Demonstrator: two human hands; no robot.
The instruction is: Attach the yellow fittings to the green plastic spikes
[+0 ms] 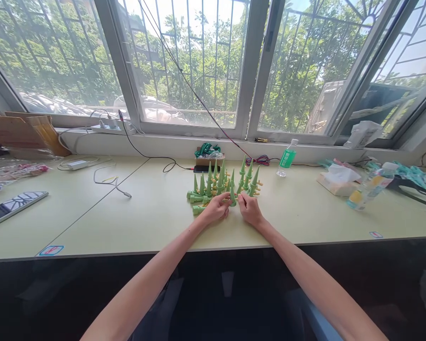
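At the middle of the table, my left hand (217,209) is closed, its fingertips pinching a green cone-shaped piece (233,190) that stands point upward. Close by on the other side, my right hand (249,209) is curled shut with thumb and finger together beside the cone's lower part. Whatever small thing lies in that pinch is too small to make out. Just beyond both hands stand several similar green cones (209,184) in a cluster, with small yellow parts among them. Green cylindrical pieces (198,210) lie on their sides left of my left hand.
Behind the cones are a black phone (206,168) and a box of green material (209,152). A water bottle (287,158) stands to the right, with a tissue box (337,180) and another bottle (371,187) farther over. A cable (117,182) and a tablet (14,207) lie left.
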